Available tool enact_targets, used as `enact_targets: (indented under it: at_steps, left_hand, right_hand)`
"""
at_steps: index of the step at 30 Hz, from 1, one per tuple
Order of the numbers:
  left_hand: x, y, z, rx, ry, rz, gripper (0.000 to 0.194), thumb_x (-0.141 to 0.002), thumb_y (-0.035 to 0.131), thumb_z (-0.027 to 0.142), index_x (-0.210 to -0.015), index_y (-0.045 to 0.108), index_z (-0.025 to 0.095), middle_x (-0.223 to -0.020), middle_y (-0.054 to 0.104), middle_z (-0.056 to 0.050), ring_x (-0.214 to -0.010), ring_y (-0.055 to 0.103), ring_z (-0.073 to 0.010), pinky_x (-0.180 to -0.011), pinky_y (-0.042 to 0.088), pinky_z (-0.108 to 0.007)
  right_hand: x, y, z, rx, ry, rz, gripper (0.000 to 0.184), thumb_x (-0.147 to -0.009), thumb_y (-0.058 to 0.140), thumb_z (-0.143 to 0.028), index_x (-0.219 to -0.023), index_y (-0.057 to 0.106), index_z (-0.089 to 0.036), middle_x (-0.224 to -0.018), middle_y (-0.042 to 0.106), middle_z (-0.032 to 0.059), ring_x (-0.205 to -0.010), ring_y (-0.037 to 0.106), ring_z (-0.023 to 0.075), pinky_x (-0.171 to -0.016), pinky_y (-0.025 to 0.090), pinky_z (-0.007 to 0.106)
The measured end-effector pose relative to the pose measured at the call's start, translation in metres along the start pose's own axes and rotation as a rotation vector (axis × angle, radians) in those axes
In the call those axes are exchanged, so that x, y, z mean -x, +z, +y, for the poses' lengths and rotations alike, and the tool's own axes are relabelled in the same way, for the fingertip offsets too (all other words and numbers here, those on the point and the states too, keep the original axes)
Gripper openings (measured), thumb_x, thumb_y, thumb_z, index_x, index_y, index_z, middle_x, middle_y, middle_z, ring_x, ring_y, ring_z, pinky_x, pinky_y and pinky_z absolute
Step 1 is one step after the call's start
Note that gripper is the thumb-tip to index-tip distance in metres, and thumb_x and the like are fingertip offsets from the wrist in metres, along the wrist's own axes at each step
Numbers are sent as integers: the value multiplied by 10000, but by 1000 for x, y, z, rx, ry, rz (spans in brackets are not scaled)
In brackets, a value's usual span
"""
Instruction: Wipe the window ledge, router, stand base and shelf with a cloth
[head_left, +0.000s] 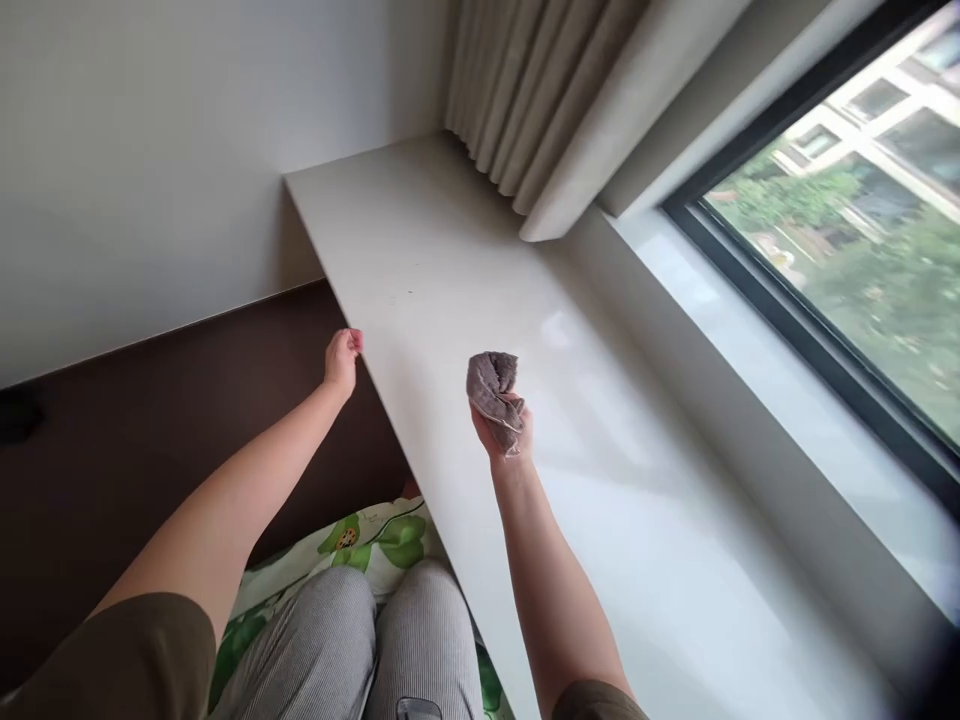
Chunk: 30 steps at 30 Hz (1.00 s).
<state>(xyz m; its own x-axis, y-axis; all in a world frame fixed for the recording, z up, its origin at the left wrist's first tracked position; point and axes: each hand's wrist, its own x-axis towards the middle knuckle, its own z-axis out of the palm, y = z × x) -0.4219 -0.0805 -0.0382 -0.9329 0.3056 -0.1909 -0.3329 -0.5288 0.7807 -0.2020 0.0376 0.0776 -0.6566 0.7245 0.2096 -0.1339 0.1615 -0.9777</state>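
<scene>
My right hand (525,425) is closed around a crumpled grey-brown cloth (491,385) over the middle of the long white countertop (442,240). The bunched cloth covers most of the fingers, and I cannot tell whether it touches the surface. My left hand (344,358) is at the countertop's left edge, its fingers curled inward, with nothing visible in them. A few small dark specks (410,292) lie on the white surface, farther off than both hands.
Beige curtains (525,110) hang down to the countertop's far end. To the right runs a raised sill (750,350) below a dark-framed window (862,190). A leaf-patterned fabric (375,535) lies beneath my knees. A pale wall (150,160) stands left, above a dark brown surface (225,390).
</scene>
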Motion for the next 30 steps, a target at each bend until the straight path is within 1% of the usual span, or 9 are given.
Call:
enact_targets:
  at_steps: [3, 5, 9, 13, 17, 20, 22, 26, 30]
  left_hand:
    - [70, -95, 24, 482, -278, 52, 342, -958, 365, 329, -884, 645, 147, -900, 637, -121, -902, 643, -167, -865, 547, -293]
    - [119, -166, 40, 668, -329, 127, 385, -979, 350, 345, -977, 663, 122, -965, 649, -148, -937, 662, -169, -854, 572, -274]
    - [212, -291, 66, 885, -191, 342, 395, -993, 346, 340, -1114, 643, 111, -1008, 658, -154, -972, 678, -176, -827, 605, -271]
    - [298, -373, 80, 1030, 68, 502, 358, -988, 377, 312, -1133, 637, 113, -1022, 658, -147, -1009, 678, -189, -843, 605, -280]
    - [398, -439, 91, 1120, 320, 654, 340, -989, 378, 283, -1127, 634, 106, -1024, 659, -130, -1049, 670, -207, -849, 602, -308]
    - [494, -490, 89, 1169, 460, 825, 357, -1002, 330, 259, -1092, 638, 103, -999, 663, -118, -1014, 677, -189, -824, 595, -295]
    - [563, -525, 75, 1179, 554, 931, 364, -1003, 322, 256, -1073, 643, 101, -982, 672, -119, -986, 679, -178, -814, 589, -282]
    - [693, -588, 15, 1213, 767, 1137, 364, -993, 320, 236, -1084, 650, 112, -933, 689, -122, -926, 682, -182, -798, 589, -309]
    - [795, -641, -69, 1352, 903, 1306, 391, -998, 290, 236, -1077, 648, 100, -839, 679, -115, -816, 681, -163, -740, 586, -287]
  right_hand:
    - [29, 20, 5, -106, 35, -66, 371, -702, 536, -270, -1030, 706, -241, -1064, 741, 62, -1163, 659, 220, -1094, 472, 502]
    - [43, 38, 9, -147, 55, -134, 379, -681, 538, -251, -1014, 719, -268, -1068, 741, 44, -1168, 659, 211, -1107, 461, 502]
    - [58, 86, 15, -180, 40, -342, 392, -658, 521, -213, -967, 738, -320, -1037, 747, 11, -1130, 686, 202, -1116, 456, 507]
    - [100, 165, 20, -145, 92, -546, 325, -688, 476, -250, -858, 744, -319, -1086, 747, 36, -1174, 670, 236, -1095, 461, 561]
    - [216, 250, 24, -33, 280, -736, 361, -731, 407, -242, -792, 752, -329, -1282, 686, 64, -1298, 585, 248, -1082, 472, 527]
    - [321, 297, 23, 101, 392, -847, 365, -726, 400, -221, -707, 748, -330, -1332, 663, 63, -1313, 565, 277, -1068, 466, 558]
    - [386, 322, 24, 113, 437, -913, 363, -730, 404, -209, -684, 744, -328, -1371, 635, 44, -1326, 550, 274, -1071, 462, 558]
    - [505, 362, 40, 57, 485, -1113, 341, -725, 448, -178, -743, 735, -361, -1456, 555, -15, -1361, 513, 232, -1076, 474, 503]
    - [634, 381, 82, 108, 505, -1269, 306, -690, 467, -168, -730, 725, -326, -1410, 603, 40, -1339, 539, 280, -1092, 455, 547]
